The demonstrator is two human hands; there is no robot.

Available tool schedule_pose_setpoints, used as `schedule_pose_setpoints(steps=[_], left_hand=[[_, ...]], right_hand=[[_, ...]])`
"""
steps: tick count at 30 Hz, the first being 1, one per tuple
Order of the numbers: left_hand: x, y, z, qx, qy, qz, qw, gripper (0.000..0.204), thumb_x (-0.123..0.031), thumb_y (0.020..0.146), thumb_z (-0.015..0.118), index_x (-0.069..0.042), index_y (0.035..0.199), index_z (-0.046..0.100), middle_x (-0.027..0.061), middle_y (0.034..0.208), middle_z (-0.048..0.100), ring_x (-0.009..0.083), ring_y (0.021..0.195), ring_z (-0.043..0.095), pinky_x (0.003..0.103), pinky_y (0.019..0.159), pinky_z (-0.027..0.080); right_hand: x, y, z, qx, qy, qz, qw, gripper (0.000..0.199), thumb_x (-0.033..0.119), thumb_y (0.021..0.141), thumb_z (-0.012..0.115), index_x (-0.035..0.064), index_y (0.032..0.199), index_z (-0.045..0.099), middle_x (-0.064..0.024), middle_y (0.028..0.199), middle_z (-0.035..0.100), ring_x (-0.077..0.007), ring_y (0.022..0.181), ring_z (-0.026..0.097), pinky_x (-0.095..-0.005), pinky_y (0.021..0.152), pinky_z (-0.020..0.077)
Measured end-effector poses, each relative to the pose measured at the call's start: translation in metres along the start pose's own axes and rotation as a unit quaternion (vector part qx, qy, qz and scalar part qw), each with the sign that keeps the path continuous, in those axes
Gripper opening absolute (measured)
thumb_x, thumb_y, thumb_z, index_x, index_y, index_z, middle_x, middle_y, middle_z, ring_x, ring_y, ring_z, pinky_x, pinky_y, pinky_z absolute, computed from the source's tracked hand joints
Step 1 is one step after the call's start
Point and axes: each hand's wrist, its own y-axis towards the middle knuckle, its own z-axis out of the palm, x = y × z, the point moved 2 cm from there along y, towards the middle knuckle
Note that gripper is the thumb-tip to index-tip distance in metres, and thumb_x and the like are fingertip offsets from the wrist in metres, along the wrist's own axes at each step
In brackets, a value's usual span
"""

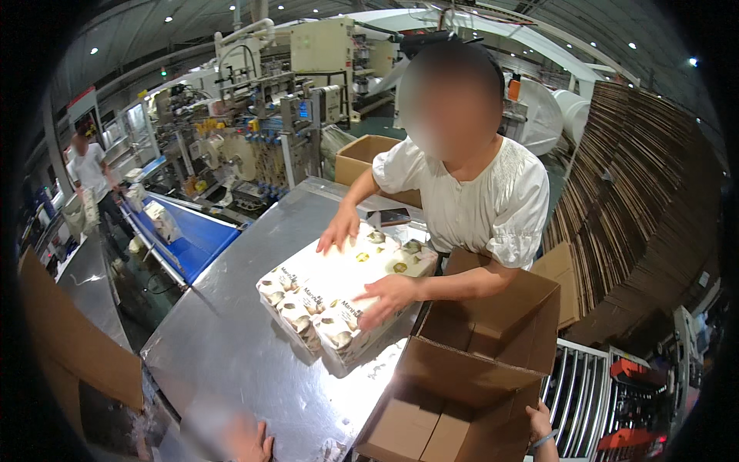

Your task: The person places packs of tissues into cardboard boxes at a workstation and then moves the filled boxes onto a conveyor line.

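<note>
At the far left a cardboard flap [73, 339] leans in front of a person in a white shirt [86, 165] who stands by a blue conveyor belt [188, 242] carrying small packs. The steel worktop [231, 346] fills the middle. At its near edge the wearer's left hand [258, 445] rests, fingers loosely spread, clamped on nothing. Further along, two wrapped packs of paper rolls [339, 289] lie side by side on the worktop, with both hands of a co-worker in a white blouse [481, 196] pressed flat on them. Just right of the packs an open cardboard box [462, 385] stands against the worktop edge. The wearer's right hand [539, 423] grips the box's right wall at the rim. Flattened cartons [623, 185] are stacked behind.
</note>
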Motion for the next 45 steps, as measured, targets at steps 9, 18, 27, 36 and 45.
schedule_pose_setpoints(steps=[9,18,27,36,45], left_hand=[[0.096,0.012,0.050,0.025,0.014,-0.139,0.990,0.042,-0.044,0.089,0.046,-0.022,0.123,0.057,0.0161,0.138,0.041,0.0340,0.130,0.033,0.060,0.102,0.021],[0.073,-0.027,0.020,-0.053,0.069,-0.254,0.963,0.054,-0.050,0.087,0.046,-0.021,0.132,0.047,0.0193,0.142,0.032,0.0361,0.133,0.025,0.059,0.102,0.021],[0.098,-0.005,0.019,-0.160,-0.046,-0.306,0.937,0.055,-0.028,0.081,0.059,-0.009,0.131,0.045,0.0227,0.138,0.035,0.0394,0.126,0.035,0.049,0.102,0.028],[0.063,0.245,-0.062,-0.294,-0.306,-0.078,0.902,0.067,-0.023,0.077,0.066,-0.006,0.134,0.037,0.0285,0.134,0.033,0.0427,0.123,0.036,0.046,0.102,0.033],[0.055,0.436,-0.017,-0.028,-0.148,-0.100,0.984,0.053,-0.052,0.089,0.039,-0.013,0.121,0.056,0.0185,0.139,0.036,0.0423,0.128,0.027,0.051,0.105,0.024]], right_hand=[[-0.005,-0.014,-0.001,-0.013,-0.049,-0.042,0.998,0.046,-0.009,0.081,0.049,0.0004,0.125,0.046,-0.0120,0.111,0.060,-0.0232,0.101,0.056,-0.0330,0.089,0.0417],[0.039,-0.055,0.046,-0.135,-0.440,-0.173,0.871,0.088,0.013,0.075,0.067,0.0036,0.143,0.011,-0.0271,0.105,0.059,-0.0418,0.094,0.059,-0.0416,0.081,0.0485],[0.043,-0.047,0.048,-0.096,-0.479,-0.087,0.868,0.089,-0.001,0.076,0.058,0.0117,0.145,0.003,-0.0264,0.091,0.061,-0.0383,0.077,0.061,-0.0447,0.068,0.0490],[0.039,-0.054,0.030,-0.148,-0.558,-0.075,0.813,0.068,0.008,0.085,0.052,0.0105,0.144,0.019,-0.0220,0.129,0.048,-0.0361,0.096,0.057,-0.0410,0.078,0.0465],[0.035,-0.043,0.053,-0.172,-0.510,-0.079,0.839,0.080,0.004,0.081,0.055,0.0202,0.145,0.009,-0.0278,0.080,0.061,-0.0435,0.076,0.061,-0.0499,0.073,0.0486]])
